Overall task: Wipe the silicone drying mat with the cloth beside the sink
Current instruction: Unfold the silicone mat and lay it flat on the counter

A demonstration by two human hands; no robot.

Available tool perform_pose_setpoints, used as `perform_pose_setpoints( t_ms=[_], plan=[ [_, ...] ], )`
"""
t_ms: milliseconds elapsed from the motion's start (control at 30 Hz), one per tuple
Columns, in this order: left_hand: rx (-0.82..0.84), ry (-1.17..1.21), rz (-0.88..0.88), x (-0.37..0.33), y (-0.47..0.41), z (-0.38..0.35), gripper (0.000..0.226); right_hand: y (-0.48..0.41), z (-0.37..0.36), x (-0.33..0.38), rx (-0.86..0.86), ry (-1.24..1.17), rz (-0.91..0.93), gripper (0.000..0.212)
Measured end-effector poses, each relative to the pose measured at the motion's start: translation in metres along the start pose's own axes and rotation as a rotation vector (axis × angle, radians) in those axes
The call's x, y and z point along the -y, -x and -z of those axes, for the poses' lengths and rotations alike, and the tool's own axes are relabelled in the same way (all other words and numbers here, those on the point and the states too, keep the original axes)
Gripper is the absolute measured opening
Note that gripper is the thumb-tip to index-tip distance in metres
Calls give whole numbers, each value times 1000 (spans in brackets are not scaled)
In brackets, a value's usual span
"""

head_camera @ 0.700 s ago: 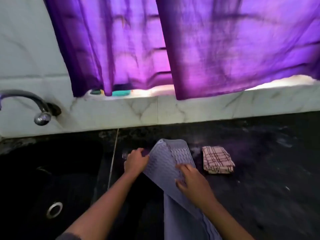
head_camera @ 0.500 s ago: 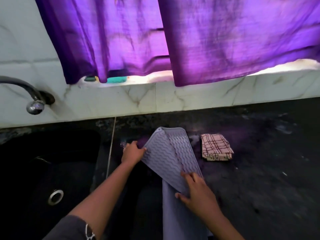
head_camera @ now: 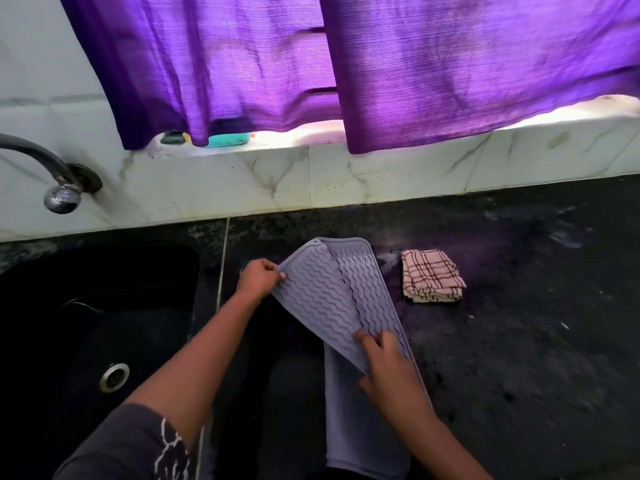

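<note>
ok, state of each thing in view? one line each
mat: folded over itself, both hands gripping it
cloth: folded, on counter right of mat, untouched
left hand: pinching mat's left edge
right hand: holding mat's near fold
tap: no water seen running
curtain: drawn

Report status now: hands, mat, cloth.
Left hand shut on mat edge; right hand pinching its near fold. Mat folded, not flat. Cloth untouched, folded on counter.
</note>
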State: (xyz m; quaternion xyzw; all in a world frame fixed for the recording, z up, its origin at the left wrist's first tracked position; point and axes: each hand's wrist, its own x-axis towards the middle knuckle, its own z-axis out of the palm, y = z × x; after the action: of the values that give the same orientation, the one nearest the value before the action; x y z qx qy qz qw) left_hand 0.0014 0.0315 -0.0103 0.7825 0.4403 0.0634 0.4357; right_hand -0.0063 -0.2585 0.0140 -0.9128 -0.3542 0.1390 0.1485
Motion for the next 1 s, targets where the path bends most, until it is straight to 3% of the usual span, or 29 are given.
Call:
perform_pose_setpoints(
  t_ms=[200, 433, 600, 667, 800, 1000],
  plan=[
    [-95, 96, -71, -7, -15, 34, 6, -8, 9, 55, -40, -83, 108, 44],
    [-162, -99, -153, -5, -35, 68, 3, -24, -20, 129, -104, -54, 180, 33],
    [-157, -192, -177, 6, -40, 69, 9, -41, -58, 160, -61, -40, 146, 31],
    [-153, -206, -195, 11, -39, 65, 15, -41, -70, 164, -42, -43, 148, 26],
    [-150, -276, -287, 22, -25, 48, 39, -33, -80, 157, -24, -83, 153, 40],
    [-13, -347, -498, 29, 24, -6, 40, -32, -50, 82, -143, -181, -36, 33]
  ],
)
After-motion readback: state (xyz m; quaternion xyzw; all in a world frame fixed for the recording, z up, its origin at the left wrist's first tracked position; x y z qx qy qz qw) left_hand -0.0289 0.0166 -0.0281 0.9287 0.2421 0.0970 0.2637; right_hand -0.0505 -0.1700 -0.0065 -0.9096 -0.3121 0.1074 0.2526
